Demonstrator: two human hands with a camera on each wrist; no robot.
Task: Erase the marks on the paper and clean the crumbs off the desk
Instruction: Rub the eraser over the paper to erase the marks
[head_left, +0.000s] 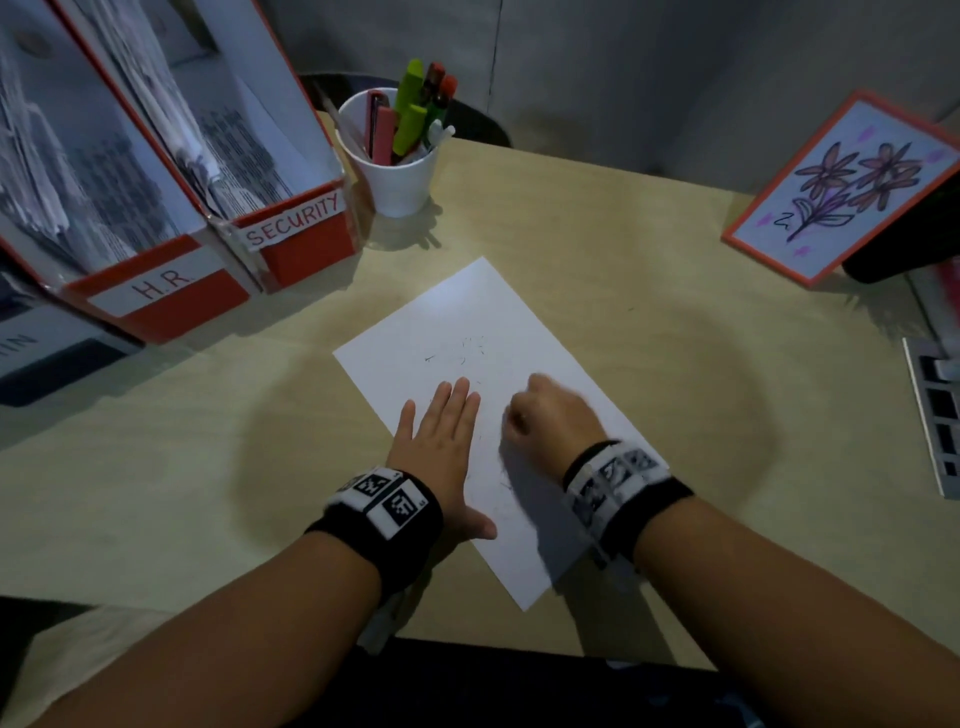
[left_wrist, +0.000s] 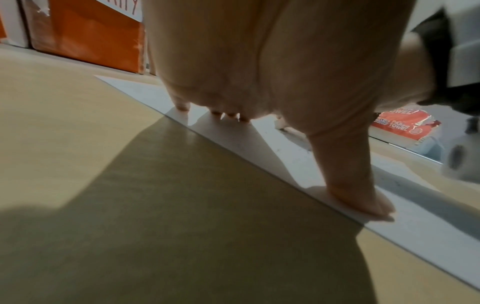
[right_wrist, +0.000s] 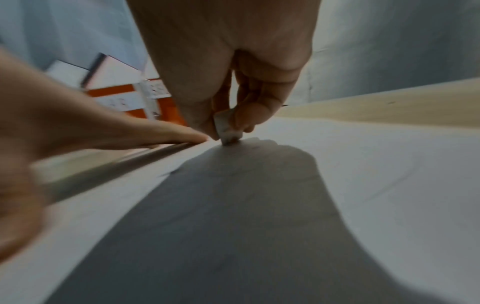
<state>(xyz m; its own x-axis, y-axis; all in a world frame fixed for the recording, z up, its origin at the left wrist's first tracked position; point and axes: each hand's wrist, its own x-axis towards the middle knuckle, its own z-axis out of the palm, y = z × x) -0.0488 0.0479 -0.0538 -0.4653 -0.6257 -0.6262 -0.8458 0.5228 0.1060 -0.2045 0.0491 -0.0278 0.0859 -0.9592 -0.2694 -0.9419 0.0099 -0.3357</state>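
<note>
The left hand (head_left: 441, 441) lies flat, fingers straight, pressing the white paper (head_left: 483, 312) onto the pale wood table (head_left: 649, 260). The right hand (head_left: 550, 415) pinches a small white eraser (right_wrist: 226, 128), its corner touching the sheet. Faint pencil marks (head_left: 462, 351) sit just beyond the fingertips

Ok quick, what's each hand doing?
Left hand: open, flat on the paper.
Right hand: pinching the eraser against the paper.
</note>
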